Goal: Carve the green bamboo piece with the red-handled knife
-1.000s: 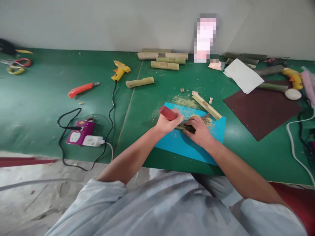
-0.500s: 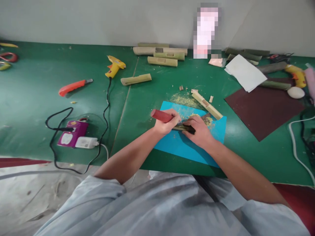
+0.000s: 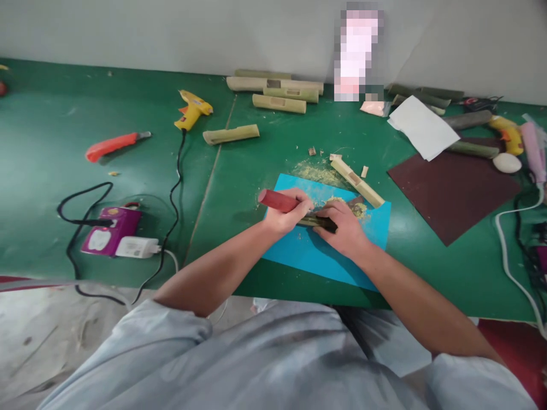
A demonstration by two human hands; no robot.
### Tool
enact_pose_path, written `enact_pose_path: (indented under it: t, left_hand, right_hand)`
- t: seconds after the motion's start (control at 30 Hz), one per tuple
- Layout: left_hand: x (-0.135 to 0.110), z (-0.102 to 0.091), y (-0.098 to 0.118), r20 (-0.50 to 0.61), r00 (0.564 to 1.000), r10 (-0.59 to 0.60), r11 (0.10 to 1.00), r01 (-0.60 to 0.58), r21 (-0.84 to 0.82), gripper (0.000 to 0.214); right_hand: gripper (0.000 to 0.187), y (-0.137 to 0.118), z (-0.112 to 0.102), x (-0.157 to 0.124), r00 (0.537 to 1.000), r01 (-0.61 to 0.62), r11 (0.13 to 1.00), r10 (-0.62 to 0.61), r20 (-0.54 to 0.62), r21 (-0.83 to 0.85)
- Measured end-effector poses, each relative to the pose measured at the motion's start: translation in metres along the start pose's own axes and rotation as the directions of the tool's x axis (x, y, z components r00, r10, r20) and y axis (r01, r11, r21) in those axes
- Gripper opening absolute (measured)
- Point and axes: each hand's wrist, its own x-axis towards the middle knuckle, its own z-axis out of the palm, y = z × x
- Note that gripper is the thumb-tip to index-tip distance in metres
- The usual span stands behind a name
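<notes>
My left hand (image 3: pixel 285 214) is closed round the red handle (image 3: pixel 276 200) of a tool whose blade end is hidden between my hands. My right hand (image 3: pixel 343 226) presses down on a dark green bamboo piece (image 3: pixel 314 221) lying on a blue sheet (image 3: pixel 311 253). The tool's tip meets the bamboo piece where the two hands come together. Pale shavings (image 3: pixel 318 172) lie on and behind the sheet. A cut, light-coloured bamboo strip (image 3: pixel 356 181) rests just beyond my right hand.
On the green table (image 3: pixel 51 171) lie an orange utility knife (image 3: pixel 111 144), a yellow glue gun (image 3: pixel 191 110) with a black cord, a purple power strip (image 3: pixel 106 235), several bamboo sections (image 3: pixel 273 94), a dark brown sheet (image 3: pixel 453 191), white paper (image 3: pixel 422 134) and a second glue gun (image 3: pixel 506 134).
My hands stay together on the bamboo piece; the red handle has tipped slightly lower and leftward. The view has drifted right, so table items appear shifted left.
</notes>
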Motion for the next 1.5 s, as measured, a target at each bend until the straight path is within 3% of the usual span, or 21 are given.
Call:
enact_pose_path:
  t: [0.27, 0.57, 0.73, 0.9, 1.1, 1.4, 1.5]
  left_hand:
    - [-0.012, 0.003, 0.005, -0.062, 0.997, -0.035, 0.999, 0.032, -0.038, 0.026]
    - [-0.011, 0.01, 0.007, -0.098, 0.994, -0.041, 0.991, 0.028, -0.13, 0.025]
    - [-0.007, 0.012, 0.011, -0.114, 0.988, -0.103, 0.974, 0.077, -0.214, 0.025]
    - [-0.005, 0.009, 0.017, -0.034, 0.986, -0.163, 0.951, 0.148, -0.272, 0.026]
    - [-0.007, 0.005, 0.015, 0.005, 0.996, -0.088, 0.98, 0.087, -0.181, 0.022]
    - [-0.001, 0.0, 0.011, 0.003, 1.0, -0.015, 0.981, 0.016, -0.192, 0.021]
    - [0.0, 0.0, 0.009, 0.056, 0.997, 0.047, 0.983, -0.037, -0.179, 0.021]
  right_hand:
    - [0.021, 0.002, 0.0, -0.001, 0.999, 0.033, 0.999, -0.033, -0.005, -0.022]
    - [0.022, 0.003, -0.001, 0.0, 0.998, 0.063, 0.996, -0.062, 0.014, -0.065]
    - [0.021, 0.001, -0.003, 0.001, 0.998, 0.067, 0.996, -0.067, 0.005, -0.055]
    - [0.022, 0.001, -0.004, 0.0, 0.998, 0.061, 0.997, -0.061, -0.001, -0.044]
    - [0.022, 0.0, -0.004, -0.002, 0.997, 0.078, 0.996, -0.079, -0.01, -0.045]
    - [0.021, -0.004, -0.005, -0.001, 0.996, 0.091, 0.995, -0.091, -0.007, -0.045]
    - [0.021, -0.005, -0.004, -0.001, 0.995, 0.097, 0.994, -0.098, -0.018, -0.058]
